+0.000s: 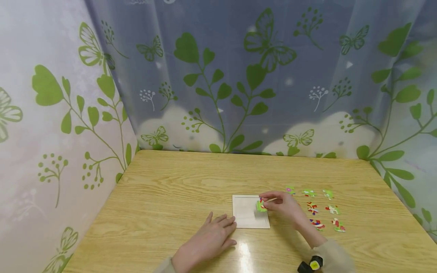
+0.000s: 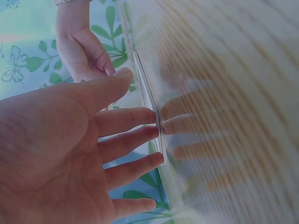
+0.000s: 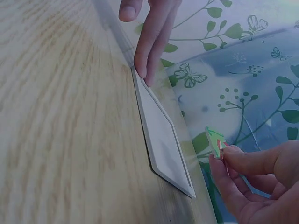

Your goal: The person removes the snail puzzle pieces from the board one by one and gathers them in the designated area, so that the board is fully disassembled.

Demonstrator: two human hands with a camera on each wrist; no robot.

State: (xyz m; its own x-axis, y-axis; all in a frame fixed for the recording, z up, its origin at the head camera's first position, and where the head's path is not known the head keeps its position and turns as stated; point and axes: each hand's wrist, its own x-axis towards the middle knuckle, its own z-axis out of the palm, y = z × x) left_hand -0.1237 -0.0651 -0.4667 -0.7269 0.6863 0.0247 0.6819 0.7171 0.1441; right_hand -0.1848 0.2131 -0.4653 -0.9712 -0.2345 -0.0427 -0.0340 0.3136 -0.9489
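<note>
A white square puzzle board (image 1: 246,216) lies flat on the wooden table (image 1: 164,189). My right hand (image 1: 278,204) pinches a green puzzle piece (image 1: 261,206) between thumb and fingers, just above the board's right edge; the right wrist view shows the piece (image 3: 216,141) held clear of the board (image 3: 161,140). My left hand (image 1: 213,237) lies flat with fingers straight, its fingertips (image 2: 152,131) touching the board's left edge (image 2: 148,100).
Several loose colourful puzzle pieces (image 1: 319,208) are spread on the table to the right of the board. Curtains printed with green leaves and butterflies (image 1: 239,76) close off the back and both sides.
</note>
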